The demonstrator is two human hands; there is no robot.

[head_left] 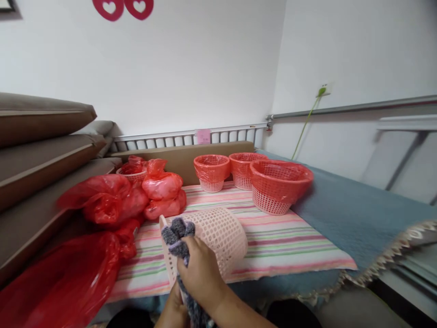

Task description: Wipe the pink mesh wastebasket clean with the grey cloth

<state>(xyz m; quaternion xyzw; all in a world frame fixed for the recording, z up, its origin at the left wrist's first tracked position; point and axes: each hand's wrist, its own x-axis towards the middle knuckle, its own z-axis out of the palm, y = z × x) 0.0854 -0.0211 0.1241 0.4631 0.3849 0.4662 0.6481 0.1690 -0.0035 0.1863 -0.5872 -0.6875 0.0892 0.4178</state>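
A pale pink perforated basket (221, 232) lies on its side on the striped cloth (273, 246), its rim toward the left. My right hand (200, 269) is closed round a dark grey, fuzzy cloth (178, 232), which bunches over the basket's rim and hangs down below. Lower and partly behind it, my left hand (175, 305) is at the lower rim of the basket; its fingers are mostly hidden by the basket and the cloth.
Three baskets lined with red bags (211, 168) stand at the back centre and right. Red plastic bags (112, 200) heap up on the left beside stacked cushions (51, 150). A blue cover (334, 205) spreads to the right.
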